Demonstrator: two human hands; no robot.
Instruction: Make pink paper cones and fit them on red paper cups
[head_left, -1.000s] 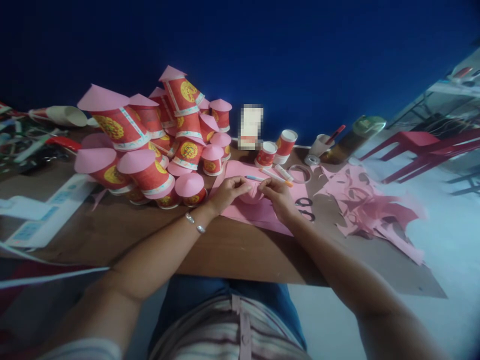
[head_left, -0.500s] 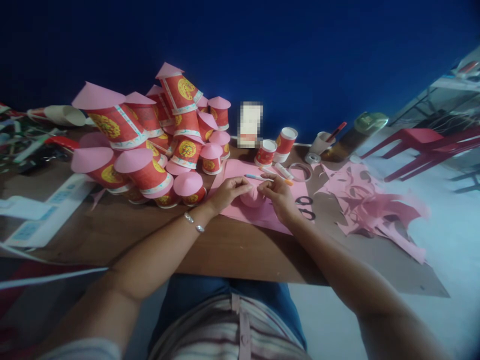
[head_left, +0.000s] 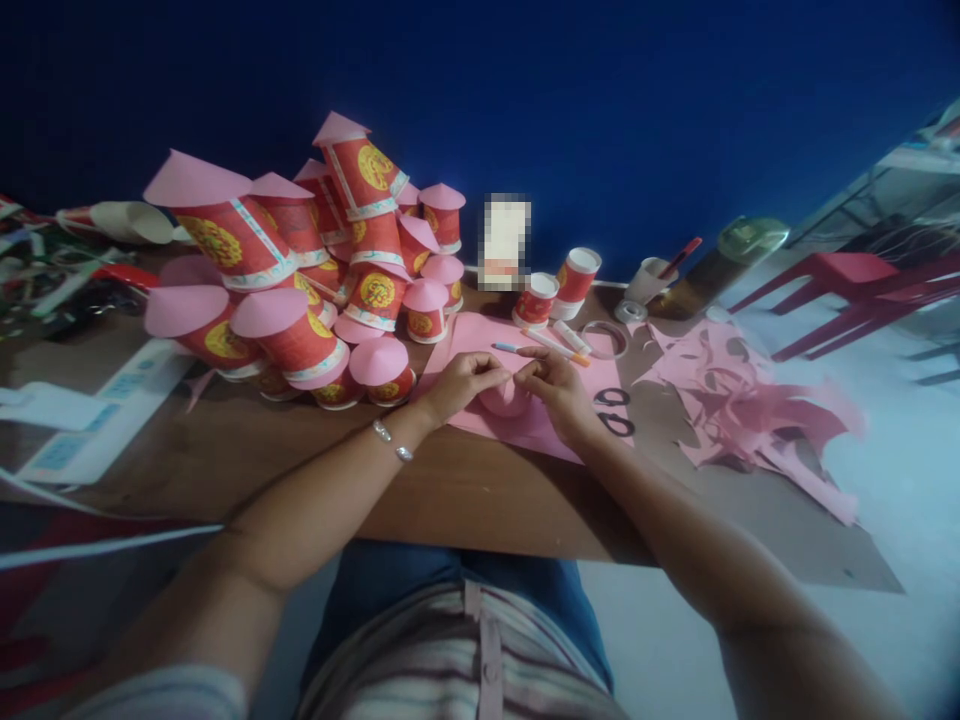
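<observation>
A small round piece of pink paper (head_left: 504,402) is between my two hands, just above flat pink sheets on the table. My left hand (head_left: 472,380) is closed in a pinch at the paper's upper left edge. At the upper right edge, my right hand (head_left: 553,388) pinches it with the fingertips close to the left ones. A pen with a blue end (head_left: 507,347) shows just beyond my right fingers; whether they touch it I cannot tell. The black handles of scissors (head_left: 616,412) lie right of my right hand on the pink sheets (head_left: 480,425).
Red cups with pink paper cones (head_left: 289,330) are piled at left. Two red cups (head_left: 576,280), a tape roll (head_left: 606,340) and a white holder (head_left: 646,280) stand behind. Pink scraps (head_left: 750,400) cover the right side. A white box (head_left: 97,420) lies at far left.
The view has tilted slightly, so the things behind appear a little higher. Both hands keep their pinch on the pink paper, almost in the same place.
</observation>
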